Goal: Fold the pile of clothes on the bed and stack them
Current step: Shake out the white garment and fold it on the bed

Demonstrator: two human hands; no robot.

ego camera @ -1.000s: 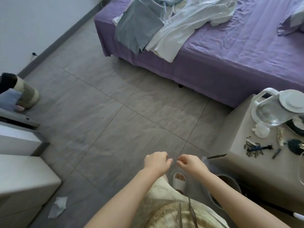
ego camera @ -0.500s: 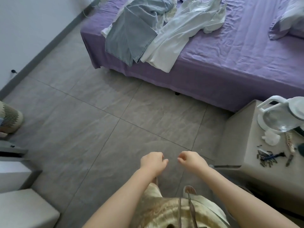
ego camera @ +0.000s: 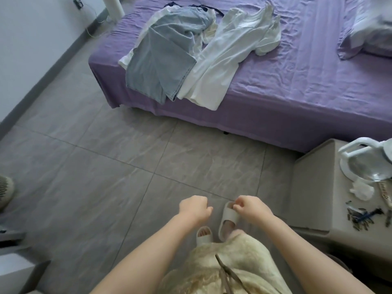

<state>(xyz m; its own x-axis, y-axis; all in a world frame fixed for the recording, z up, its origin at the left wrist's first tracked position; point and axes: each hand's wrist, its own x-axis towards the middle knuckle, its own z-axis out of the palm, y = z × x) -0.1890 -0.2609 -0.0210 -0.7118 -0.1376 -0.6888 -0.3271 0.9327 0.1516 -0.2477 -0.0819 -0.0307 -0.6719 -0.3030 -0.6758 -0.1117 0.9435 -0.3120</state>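
A pile of clothes lies on the near left corner of the purple bed [ego camera: 297,81]. Light blue jeans [ego camera: 161,60] hang over the bed's edge, and a long white garment [ego camera: 222,60] lies to their right. A dark strap [ego camera: 203,9] shows behind them. My left hand [ego camera: 194,209] and my right hand [ego camera: 250,207] are held low in front of me above the floor, far from the bed. Both have curled fingers and hold nothing.
A beige nightstand [ego camera: 314,187] stands at the right with a white kettle [ego camera: 364,164], tissue and small items. A pillow [ego camera: 369,28] lies at the bed's far right. A round fan [ego camera: 5,192] sits at the left edge. Grey tile floor [ego camera: 106,166] lies between me and the bed.
The view has moved forward and tilted up, so more of the bed and the clothes pile shows. My hands stay curled in front of me, slightly further apart.
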